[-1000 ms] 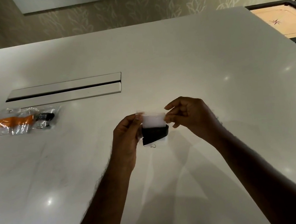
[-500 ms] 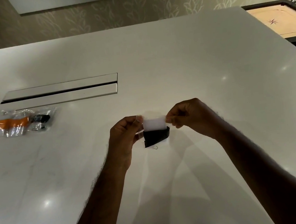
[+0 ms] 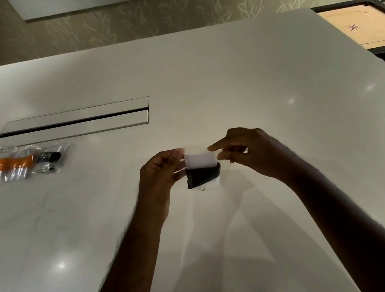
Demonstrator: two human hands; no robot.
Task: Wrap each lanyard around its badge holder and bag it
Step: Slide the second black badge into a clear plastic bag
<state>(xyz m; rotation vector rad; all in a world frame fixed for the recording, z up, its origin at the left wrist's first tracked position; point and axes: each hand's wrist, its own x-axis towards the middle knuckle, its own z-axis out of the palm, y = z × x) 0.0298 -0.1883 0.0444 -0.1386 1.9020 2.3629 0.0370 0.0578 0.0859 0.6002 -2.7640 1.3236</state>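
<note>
**Bagging step under way, seal pending**

While the black lanyard is sitting wound across the lower half of the badge holder, the left hand and right hand are pinching a clear bag's upper corners above the table. Bundle is standing upright, long axis apparently vertical. Next move is judged to be closing the mouth. Finished bags are lying well left.

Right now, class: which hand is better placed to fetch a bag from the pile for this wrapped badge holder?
Left. The left hand is on the same side as the bags; the right hand, which also pinches the badge holder, would have to cross over.
</note>
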